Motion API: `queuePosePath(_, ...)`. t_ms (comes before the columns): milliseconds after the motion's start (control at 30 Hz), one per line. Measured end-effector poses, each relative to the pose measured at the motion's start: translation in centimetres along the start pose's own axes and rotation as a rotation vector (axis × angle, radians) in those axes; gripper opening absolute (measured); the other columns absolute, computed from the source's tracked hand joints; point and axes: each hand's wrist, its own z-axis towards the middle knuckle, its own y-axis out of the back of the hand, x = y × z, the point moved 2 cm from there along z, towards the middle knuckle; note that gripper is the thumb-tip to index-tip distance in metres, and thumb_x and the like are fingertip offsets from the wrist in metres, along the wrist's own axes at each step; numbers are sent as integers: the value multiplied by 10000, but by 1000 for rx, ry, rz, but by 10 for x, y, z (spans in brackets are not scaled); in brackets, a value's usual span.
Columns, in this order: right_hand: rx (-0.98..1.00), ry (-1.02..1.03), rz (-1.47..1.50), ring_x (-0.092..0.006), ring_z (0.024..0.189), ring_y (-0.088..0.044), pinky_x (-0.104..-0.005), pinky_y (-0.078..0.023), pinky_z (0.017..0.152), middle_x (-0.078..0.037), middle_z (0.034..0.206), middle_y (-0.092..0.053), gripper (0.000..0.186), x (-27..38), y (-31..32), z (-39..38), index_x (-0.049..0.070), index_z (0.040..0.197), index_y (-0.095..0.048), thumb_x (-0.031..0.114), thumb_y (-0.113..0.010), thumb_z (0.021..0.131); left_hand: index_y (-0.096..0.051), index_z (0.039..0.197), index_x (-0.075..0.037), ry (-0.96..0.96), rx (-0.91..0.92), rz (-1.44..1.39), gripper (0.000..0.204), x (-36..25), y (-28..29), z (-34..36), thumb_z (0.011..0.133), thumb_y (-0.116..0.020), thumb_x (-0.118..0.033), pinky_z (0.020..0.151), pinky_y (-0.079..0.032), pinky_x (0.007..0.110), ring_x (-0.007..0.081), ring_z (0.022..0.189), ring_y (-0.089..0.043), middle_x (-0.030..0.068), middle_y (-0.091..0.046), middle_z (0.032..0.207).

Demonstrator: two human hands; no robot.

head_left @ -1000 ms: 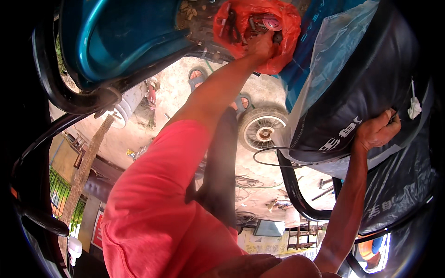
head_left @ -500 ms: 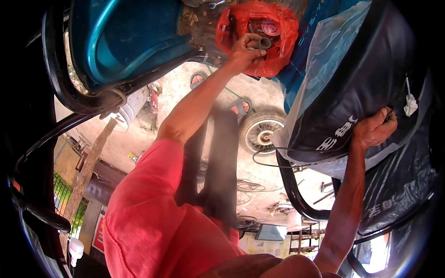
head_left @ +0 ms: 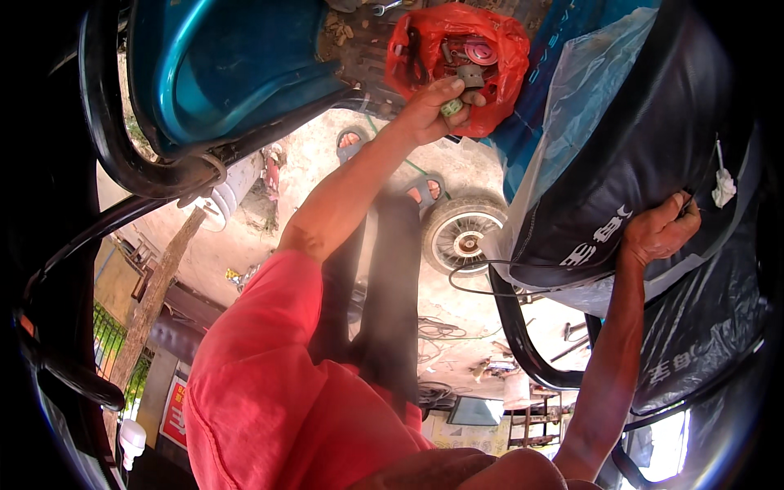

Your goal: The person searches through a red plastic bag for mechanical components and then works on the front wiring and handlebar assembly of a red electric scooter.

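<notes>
My left hand (head_left: pixel 437 114) is over an open red plastic bag (head_left: pixel 510 98), its fingers closed round a short grey hollow cylinder (head_left: pixel 470 77). A small pale-green patterned piece (head_left: pixel 451 107) shows between the same fingers; I cannot tell whether it is part of the cylinder. Inside the bag lie a pink round thing (head_left: pixel 480 54) and several small metal-looking parts. To the right, my right hand (head_left: pixel 660 227) rests on a black padded seat (head_left: pixel 645 155) partly wrapped in clear plastic. Its fingers are pinched at something dark, too small to make out.
A blue moulded panel (head_left: pixel 237 73) with a black tube frame (head_left: pixel 122 175) stands on the left. A spoked wheel (head_left: pixel 467 241) lies on the ground below, near my sandalled feet. A thin black cable (head_left: pixel 490 263) loops beside the seat. A wrench (head_left: pixel 384 8) lies beyond the bag.
My left hand has turned and drawn slightly back toward me. The grey cylinder now shows its side instead of its open end, and the green piece has come into sight. My right hand stays put.
</notes>
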Motion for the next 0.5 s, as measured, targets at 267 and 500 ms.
queuePosePath(267, 10, -24, -7, -367, 1038, -577, -417, -428, 932, -225, 1084, -605, 423, -1, 0, -1, -71, 1074, -616, 317, -533, 928, -567, 1107, -59, 90, 114, -116, 224, -1, 6, -3, 975, -585, -239, 575, -430, 257, 132, 582, -484, 129, -685, 988)
queuePosePath(500, 2, -19, -12, -366, 1043, -576, -420, -427, 933, -222, 1089, -606, 416, -4, 0, -1, -63, 1079, -616, 317, -531, 931, -638, 996, -28, 133, -386, 888, 221, 13, 62, 29, 885, -679, -214, 660, -505, 282, 146, 735, -629, 123, -695, 871)
